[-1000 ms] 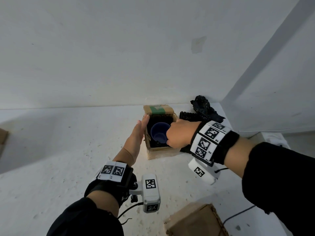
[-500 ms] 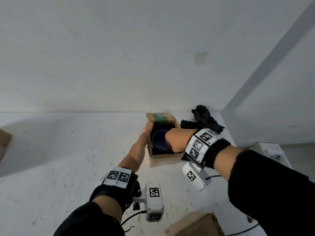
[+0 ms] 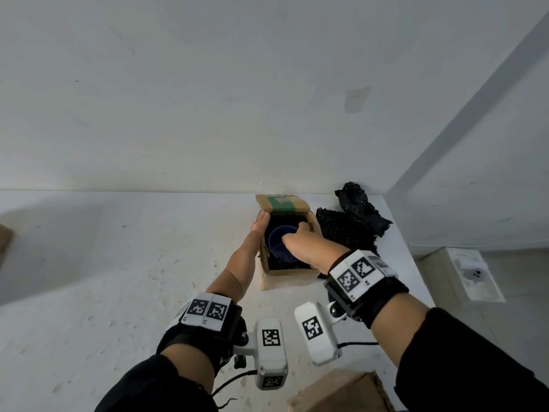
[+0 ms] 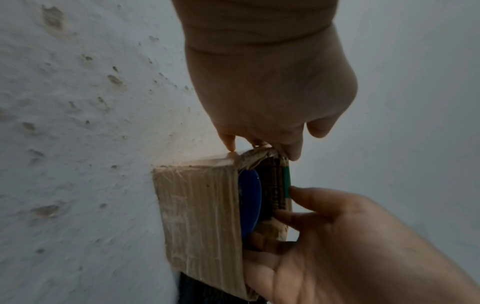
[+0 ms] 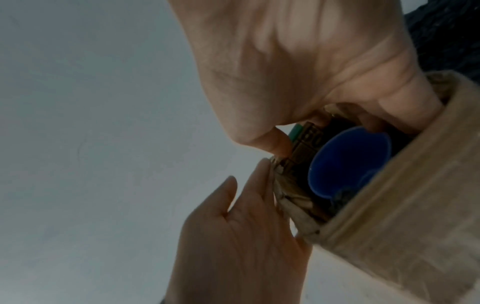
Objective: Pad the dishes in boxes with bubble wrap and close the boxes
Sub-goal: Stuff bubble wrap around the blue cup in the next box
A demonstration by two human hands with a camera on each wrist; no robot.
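A small open cardboard box [image 3: 288, 281] [image 4: 197, 205] [image 5: 402, 216] stands near the table's back right corner. Inside it sits a blue bowl [image 3: 277, 242] [image 4: 249, 201] [image 5: 345, 160] on dark padding. My left hand [image 3: 263, 221] [image 5: 246, 195] lies flat against the box's left side, with straight fingers at the crumpled left flap. My right hand [image 3: 297, 233] [image 4: 324, 226] [image 5: 298, 72] reaches over the bowl. Its fingers bend down into the far right of the box and its thumb is by the green-taped far flap. Those fingertips are hidden.
A heap of black bubble wrap [image 3: 347, 230] lies right of the box, by the table's right edge. A second cardboard box [image 3: 341, 394] sits close to me at the bottom. White walls close off the back and right. A white fitting [image 3: 472, 275] lies below, beyond the edge.
My right hand has left the bowl's right rim and moved forward over the bowl toward the box's far right corner. My left hand has stayed against the left side.
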